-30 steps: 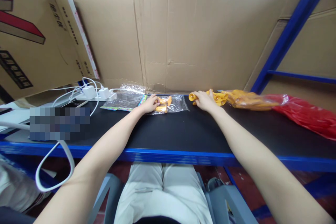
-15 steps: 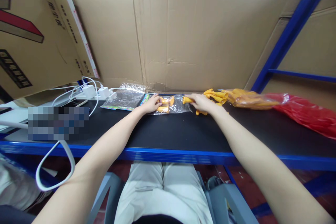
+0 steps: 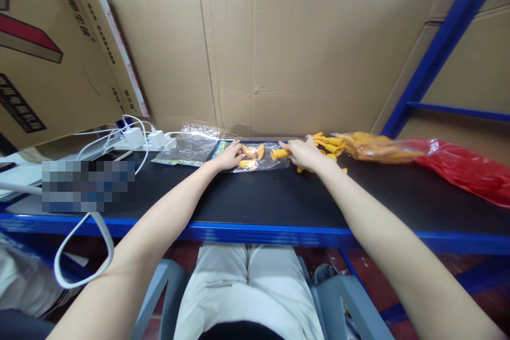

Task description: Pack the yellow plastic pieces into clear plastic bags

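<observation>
A clear plastic bag (image 3: 258,162) lies on the black shelf top (image 3: 255,196) with two small yellow pieces (image 3: 249,156) inside. My left hand (image 3: 230,155) presses down on the bag's left end, fingers closed on it. My right hand (image 3: 303,153) grips a yellow piece (image 3: 279,153) and holds it at the bag's right end. Just right of that hand lie several more loose yellow pieces (image 3: 330,144).
A red plastic bag (image 3: 462,170) with yellow pieces spilling out lies at the right. More clear bags (image 3: 191,146) and a white power strip with chargers and cables (image 3: 139,139) sit at the left. Cardboard (image 3: 279,53) walls off the back; a blue post (image 3: 434,48) rises at right.
My right hand took a yellow piece from the pile on the right and carried it left to the bag's right end. My left hand stayed on the bag.
</observation>
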A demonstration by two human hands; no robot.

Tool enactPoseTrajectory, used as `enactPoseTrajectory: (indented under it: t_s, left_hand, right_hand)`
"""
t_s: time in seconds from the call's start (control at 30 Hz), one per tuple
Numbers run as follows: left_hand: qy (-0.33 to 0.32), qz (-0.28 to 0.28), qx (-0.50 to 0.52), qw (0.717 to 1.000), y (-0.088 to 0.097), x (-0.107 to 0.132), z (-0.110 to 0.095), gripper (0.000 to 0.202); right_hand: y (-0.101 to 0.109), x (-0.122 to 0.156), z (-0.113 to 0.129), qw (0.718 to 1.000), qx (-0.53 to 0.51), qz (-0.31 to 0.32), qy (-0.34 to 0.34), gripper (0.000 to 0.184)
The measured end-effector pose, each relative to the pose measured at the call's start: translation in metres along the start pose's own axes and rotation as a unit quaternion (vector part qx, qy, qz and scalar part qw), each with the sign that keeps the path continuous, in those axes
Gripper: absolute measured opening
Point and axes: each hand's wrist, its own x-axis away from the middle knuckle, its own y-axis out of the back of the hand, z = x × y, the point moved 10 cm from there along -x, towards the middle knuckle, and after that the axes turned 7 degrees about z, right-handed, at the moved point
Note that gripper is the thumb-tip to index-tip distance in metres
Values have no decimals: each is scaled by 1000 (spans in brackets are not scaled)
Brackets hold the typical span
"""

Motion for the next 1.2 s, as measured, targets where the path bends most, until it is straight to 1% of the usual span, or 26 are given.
enactPoseTrajectory:
  t_s: [0.13,0.23,0.3,0.37,0.5,0.7,0.77,0.83,0.93,1.0,1.1,1.2]
  left_hand:
    - [7,1,0,1000,0,0,0,11]
    - [22,2,4,1000,0,0,3,11]
    - [25,1,6,1000,-1,0,4,11]
    - [19,-1,6,1000,-1,0,3,12]
    - [-1,-5,8,1000,-1,-1,2,12]
    - [-8,-6,8,1000,0,0,-2,13]
    - [-9,-8,11,1000,1,0,-4,14]
    - [-8,-10,14,1000,1,0,-4,15]
    - [-11,-15,16,1000,1,0,-5,18]
    - [-14,-15,21,1000,0,-1,-6,20]
    - [-10,-13,39,999,0,-1,-7,23]
    - [11,-17,60,998,1,-1,-6,26]
  right_hand:
    - [5,5,-12,998,39,10,-52,50]
    - [6,7,-12,997,53,15,-61,39]
    - [6,5,-7,997,55,16,-49,29]
    - [7,3,2,999,40,10,-26,24]
    - [11,0,14,1000,-11,-17,21,21]
    - [11,-1,19,994,-74,-57,61,19]
    - [8,-2,20,992,-95,-50,68,19]
    - [3,-4,23,991,-110,-26,76,18]
    - [-3,-5,26,990,-111,6,82,18]
    - [-4,-5,27,989,-119,12,83,17]
    - [-2,-7,21,978,-196,-2,67,12]
    - [-2,-6,9,951,-307,-27,24,19]
